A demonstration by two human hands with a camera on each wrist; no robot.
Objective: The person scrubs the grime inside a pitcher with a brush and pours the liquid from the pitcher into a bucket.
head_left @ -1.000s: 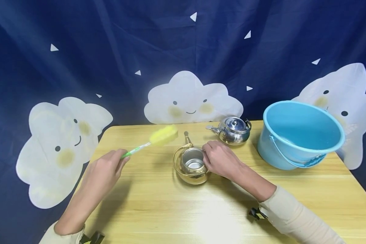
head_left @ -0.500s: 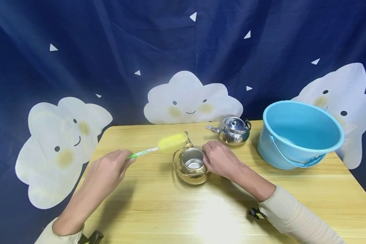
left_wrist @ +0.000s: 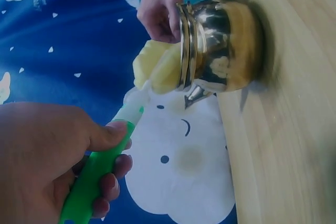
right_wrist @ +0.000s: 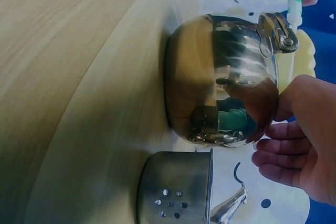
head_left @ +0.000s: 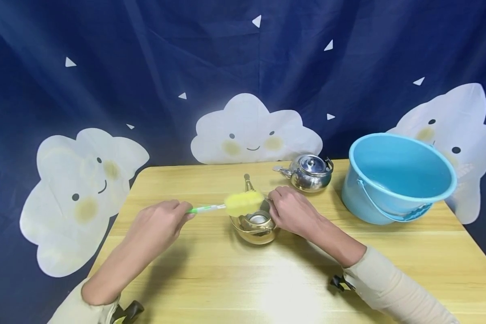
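My left hand (head_left: 159, 222) grips the green handle of a sponge bottle brush (left_wrist: 97, 177). Its yellow sponge head (head_left: 243, 203) is over the mouth of a shiny gold teapot (head_left: 254, 233); in the left wrist view it lies beside the rim. The teapot stands upright and lidless, its bail handle folded down to the left and its spout pointing away. With thumb and fingers at the rim's right side, my right hand (head_left: 289, 209) holds the teapot. Near it in the right wrist view stands a metal strainer cup (right_wrist: 176, 187) with small holes, hidden in the head view.
Behind to the right sits a lidded silver teapot (head_left: 311, 174). A large blue bucket (head_left: 372, 202) stands on the table's right side, its handle hanging down. Past the wooden table (head_left: 210, 288) hangs a dark blue curtain (head_left: 154, 58) with cloud prints.
My left hand has moved right with the brush, bringing the sponge head from left of the teapot to over its mouth. The right hand and teapot have stayed in place.
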